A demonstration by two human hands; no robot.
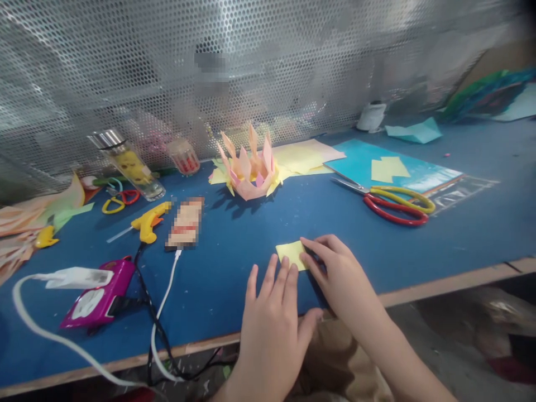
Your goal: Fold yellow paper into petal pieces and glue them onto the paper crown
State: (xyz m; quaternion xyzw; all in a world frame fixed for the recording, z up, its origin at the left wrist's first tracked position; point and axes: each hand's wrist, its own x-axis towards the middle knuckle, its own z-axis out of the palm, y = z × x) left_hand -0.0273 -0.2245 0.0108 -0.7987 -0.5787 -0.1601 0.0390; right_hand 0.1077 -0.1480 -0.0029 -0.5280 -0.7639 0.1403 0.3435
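Note:
A small square of yellow paper (292, 254) lies on the blue table near its front edge. My left hand (274, 310) is open, its fingers stretched out and their tips resting on the paper's lower edge. From the other side, my right hand (335, 265) pinches the paper's right edge between thumb and forefinger. Beyond both hands stands a peach paper flower (251, 173) with pointed upright petals and yellow tips around its base.
Large scissors (396, 206) with red and yellow handles lie right, beside a blue booklet (360, 159) bearing yellow paper pieces (390, 169). Leftward are a yellow glue gun (149, 221), a phone (185, 222), a purple power strip (100, 296), cables and a tilted bottle (134, 167). Perforated metal (268, 67) rises behind.

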